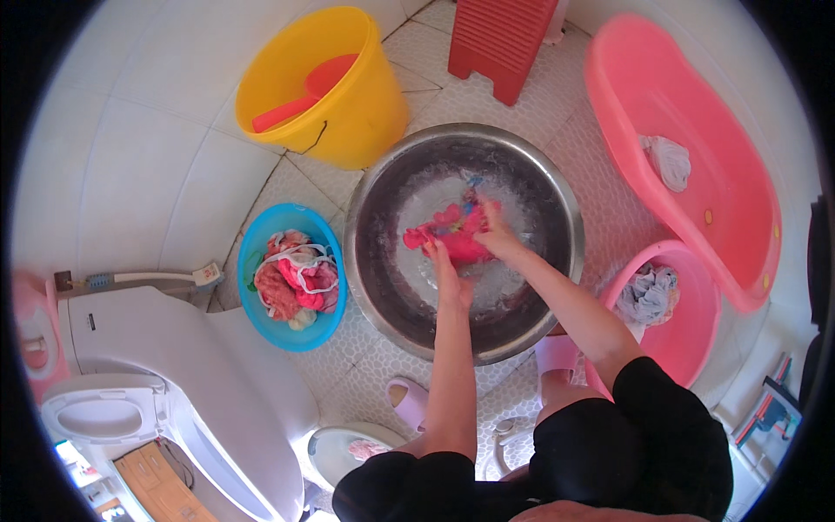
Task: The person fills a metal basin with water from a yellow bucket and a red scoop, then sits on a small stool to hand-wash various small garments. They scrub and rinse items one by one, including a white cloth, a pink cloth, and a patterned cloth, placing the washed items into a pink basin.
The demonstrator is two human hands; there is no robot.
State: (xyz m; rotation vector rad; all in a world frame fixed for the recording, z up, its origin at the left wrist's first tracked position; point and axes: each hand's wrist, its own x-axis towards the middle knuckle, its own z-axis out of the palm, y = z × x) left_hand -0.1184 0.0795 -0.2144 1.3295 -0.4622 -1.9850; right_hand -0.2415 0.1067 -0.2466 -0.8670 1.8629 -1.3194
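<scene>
Over a wide stainless steel basin [385, 307] of water, both my hands are on a wet, bright pink-red cloth [463, 241] with bits of blue and yellow. My left hand [449, 271] grips its near left edge, the thumb and fingers pinching the fabric. At the cloth's right side is my right hand [497, 231], slightly blurred, with its fingers closed around the material. The cloth bunches between the two hands, and a bluish part trails toward the basin's far side. Whitish suds or ripples cover much of the water.
A yellow bucket [385, 111] holds a red dipper [326, 78]. Left stands a blue basin [261, 329] of laundry. A pink baby bathtub [730, 189] and pink tub [678, 346] hold cloths. A red stool [499, 39], white toilet [222, 385] and pale basin [326, 450] surround me.
</scene>
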